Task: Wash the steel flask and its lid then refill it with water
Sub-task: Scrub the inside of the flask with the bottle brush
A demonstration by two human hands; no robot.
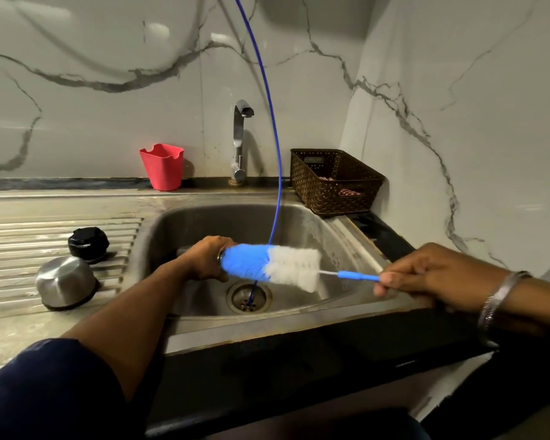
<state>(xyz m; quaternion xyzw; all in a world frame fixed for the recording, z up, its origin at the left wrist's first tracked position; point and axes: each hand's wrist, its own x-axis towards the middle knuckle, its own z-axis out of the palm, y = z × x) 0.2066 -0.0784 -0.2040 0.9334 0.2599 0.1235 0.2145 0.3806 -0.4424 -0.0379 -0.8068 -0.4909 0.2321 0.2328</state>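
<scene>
My left hand (208, 257) is wrapped around the steel flask (220, 256) over the sink basin (185, 223); only the flask's rim shows by my fingers. A bottle brush (269, 266) with blue and white bristles has its blue tip at the flask's mouth. My right hand (426, 276) pinches the brush's thin blue handle (358, 276) at the right. On the ribbed drainboard (19, 236) at the left lie a black stopper lid (88, 243) and an upturned steel cup lid (65, 282).
A steel tap (240, 141) stands behind the basin, not running. A thin blue hose (275, 154) hangs into the drain (249, 296). At the back stand a red plastic holder (163, 166) and a brown woven basket (335, 182). Marble walls close in behind and at right.
</scene>
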